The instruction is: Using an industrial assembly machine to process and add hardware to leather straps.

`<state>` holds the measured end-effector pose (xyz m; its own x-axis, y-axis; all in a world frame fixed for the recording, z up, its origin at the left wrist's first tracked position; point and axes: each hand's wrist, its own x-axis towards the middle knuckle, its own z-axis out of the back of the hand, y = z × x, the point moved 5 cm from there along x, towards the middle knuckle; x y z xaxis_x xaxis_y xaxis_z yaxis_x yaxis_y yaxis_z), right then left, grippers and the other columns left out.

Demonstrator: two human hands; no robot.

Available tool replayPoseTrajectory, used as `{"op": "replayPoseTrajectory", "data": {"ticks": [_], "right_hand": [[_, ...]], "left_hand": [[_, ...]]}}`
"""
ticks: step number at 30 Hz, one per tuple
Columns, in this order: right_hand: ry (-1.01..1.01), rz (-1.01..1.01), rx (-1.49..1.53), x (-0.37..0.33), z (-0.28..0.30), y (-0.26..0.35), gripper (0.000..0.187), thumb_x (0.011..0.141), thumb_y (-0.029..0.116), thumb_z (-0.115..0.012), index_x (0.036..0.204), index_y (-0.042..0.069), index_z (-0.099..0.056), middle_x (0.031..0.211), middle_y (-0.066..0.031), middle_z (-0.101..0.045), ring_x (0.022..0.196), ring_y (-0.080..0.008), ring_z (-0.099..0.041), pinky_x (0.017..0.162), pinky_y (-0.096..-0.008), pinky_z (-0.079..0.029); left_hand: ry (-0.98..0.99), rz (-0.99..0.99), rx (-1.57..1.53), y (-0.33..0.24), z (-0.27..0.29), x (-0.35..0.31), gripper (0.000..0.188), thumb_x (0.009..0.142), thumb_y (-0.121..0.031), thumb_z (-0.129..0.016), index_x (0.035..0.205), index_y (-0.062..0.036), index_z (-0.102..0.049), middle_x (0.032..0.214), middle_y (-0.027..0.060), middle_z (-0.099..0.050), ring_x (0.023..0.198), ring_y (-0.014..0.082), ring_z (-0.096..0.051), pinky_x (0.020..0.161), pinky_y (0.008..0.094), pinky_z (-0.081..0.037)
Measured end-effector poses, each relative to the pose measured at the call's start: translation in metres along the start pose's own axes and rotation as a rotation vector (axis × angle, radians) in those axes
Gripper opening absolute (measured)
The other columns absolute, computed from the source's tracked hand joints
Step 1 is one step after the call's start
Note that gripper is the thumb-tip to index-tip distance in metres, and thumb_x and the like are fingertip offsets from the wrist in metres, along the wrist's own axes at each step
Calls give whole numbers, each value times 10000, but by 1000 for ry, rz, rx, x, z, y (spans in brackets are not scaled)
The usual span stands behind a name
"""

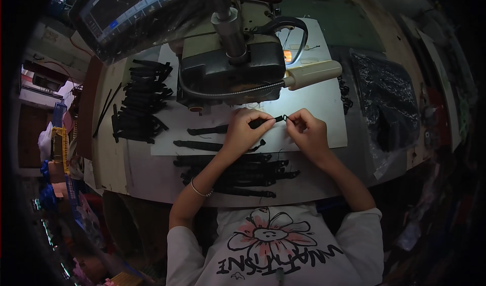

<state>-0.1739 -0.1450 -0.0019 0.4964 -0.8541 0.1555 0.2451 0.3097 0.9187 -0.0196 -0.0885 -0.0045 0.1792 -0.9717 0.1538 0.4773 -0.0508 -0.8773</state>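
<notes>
My left hand (248, 128) pinches a black fabric strap (260, 123) near its right end, in front of the sewing machine's head (230, 68). Between thumb and fingers of my right hand (307, 130) is a small black buckle (285, 118), close to the strap's tip. Whether the strap passes through the buckle is too small to tell. To the left of my left hand, a length of black strap (207, 130) lies on the white work plate (324, 136). Just below it, another black strap (197, 145) rests, partly hidden by my left wrist.
Near the table's front edge lies a pile of black straps (233, 170). A larger stack of black strips (144, 98) sits at the left. To the right are small black buckles (345, 96) and a clear plastic bag (387, 104). A screen (126, 12) hangs at upper left.
</notes>
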Motion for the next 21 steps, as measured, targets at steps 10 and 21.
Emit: {"op": "replayPoseTrajectory", "data": {"ticks": [10, 21], "right_hand": [[-114, 374, -257, -7, -17, 18, 116, 710, 40, -648, 740, 25, -537, 637, -89, -550, 556, -233, -552, 502, -323, -442], [-127, 492, -358, -10, -25, 19, 119, 706, 13, -637, 749, 18, -526, 651, -88, -516, 576, -231, -530, 505, -322, -432]], "left_hand": [[-144, -87, 95, 5, 2, -4, 114, 706, -170, -710, 706, -73, -649, 711, 11, -643, 699, 160, -578, 788, 302, -353], [-186, -208, 254, -4, 2, -13, 78, 707, -200, -701, 721, -135, -660, 691, -36, -616, 688, 135, -538, 860, 320, -291]]}}
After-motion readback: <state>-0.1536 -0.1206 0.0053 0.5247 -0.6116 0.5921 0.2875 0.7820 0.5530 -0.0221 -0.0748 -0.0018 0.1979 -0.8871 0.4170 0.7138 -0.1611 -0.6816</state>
